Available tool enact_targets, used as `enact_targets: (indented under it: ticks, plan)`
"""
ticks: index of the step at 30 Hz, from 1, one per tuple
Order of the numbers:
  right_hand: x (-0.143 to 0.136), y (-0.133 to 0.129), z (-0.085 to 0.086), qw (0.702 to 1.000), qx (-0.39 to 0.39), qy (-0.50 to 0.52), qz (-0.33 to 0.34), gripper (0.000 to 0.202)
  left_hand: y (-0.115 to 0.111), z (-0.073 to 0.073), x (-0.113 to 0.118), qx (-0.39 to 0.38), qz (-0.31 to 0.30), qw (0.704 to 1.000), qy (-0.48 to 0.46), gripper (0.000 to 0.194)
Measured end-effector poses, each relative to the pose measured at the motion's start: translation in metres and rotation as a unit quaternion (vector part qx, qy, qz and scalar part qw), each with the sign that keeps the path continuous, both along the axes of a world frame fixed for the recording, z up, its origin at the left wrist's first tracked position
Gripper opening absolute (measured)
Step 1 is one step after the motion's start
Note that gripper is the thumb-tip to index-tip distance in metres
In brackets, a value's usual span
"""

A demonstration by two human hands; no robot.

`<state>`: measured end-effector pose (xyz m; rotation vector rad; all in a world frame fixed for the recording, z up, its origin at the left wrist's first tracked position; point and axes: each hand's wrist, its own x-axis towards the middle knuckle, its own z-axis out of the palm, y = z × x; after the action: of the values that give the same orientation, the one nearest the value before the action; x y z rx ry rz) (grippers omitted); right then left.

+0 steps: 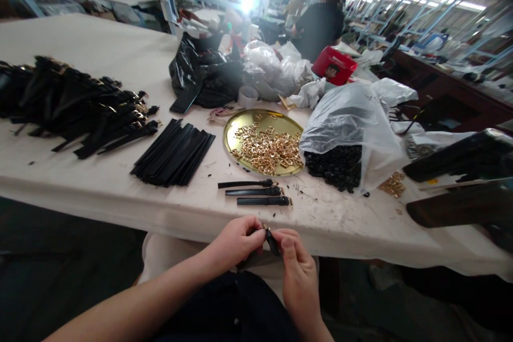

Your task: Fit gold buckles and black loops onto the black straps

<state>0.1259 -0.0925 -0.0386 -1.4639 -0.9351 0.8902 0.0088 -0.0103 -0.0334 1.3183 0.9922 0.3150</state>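
Head view shows, at the lower centre of the frame, the left hand [242,239] and right hand [297,263] pinching a small black strap piece [273,245] with gold-coloured hardware [265,227] by the table [176,212], apparently mid-fitting, the next move likely calling for careful fingertip alignment.

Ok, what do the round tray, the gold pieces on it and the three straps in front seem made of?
Round tray: probably metal, polished, by its reflective sheen. Gold pieces: likely metal, shiny, from their bright glints. Straps: leather or imitation, smooth black; soft sheen fits either.
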Motion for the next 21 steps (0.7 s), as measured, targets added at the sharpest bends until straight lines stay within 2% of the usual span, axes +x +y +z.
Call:
enact_targets:
  ticks: [2,6,8,12,16,19,21]
  plan:
    - [0.003,0.004,-0.004,0.994,-0.05,0.096,-0.002,0.016,0.0,0.0,0.0,-0.003,-0.011,1.0,0.002,0.017]
    - [0.009,0.012,-0.011,0.949,-0.111,0.282,0.089,0.032,0.004,-0.004,-0.002,0.0,-0.042,0.999,-0.014,0.019]
    - [0.012,0.014,-0.013,0.934,-0.128,0.313,0.119,0.029,0.005,-0.009,-0.003,0.0,-0.04,0.999,-0.011,0.018]
    - [0.015,0.018,-0.017,0.904,-0.141,0.388,0.113,0.021,0.007,-0.017,-0.001,0.019,-0.033,0.999,0.028,0.019]
    - [0.017,0.021,-0.02,0.856,-0.162,0.471,0.136,0.024,0.011,-0.01,-0.001,0.059,-0.085,0.992,0.077,0.015]
    - [0.021,0.021,-0.022,0.857,-0.155,0.476,0.119,0.024,0.013,0.001,-0.003,0.076,-0.124,0.985,0.096,0.015]
    - [0.023,0.02,-0.023,0.883,-0.148,0.436,0.089,0.025,0.013,0.007,-0.005,0.056,-0.141,0.984,0.089,0.016]
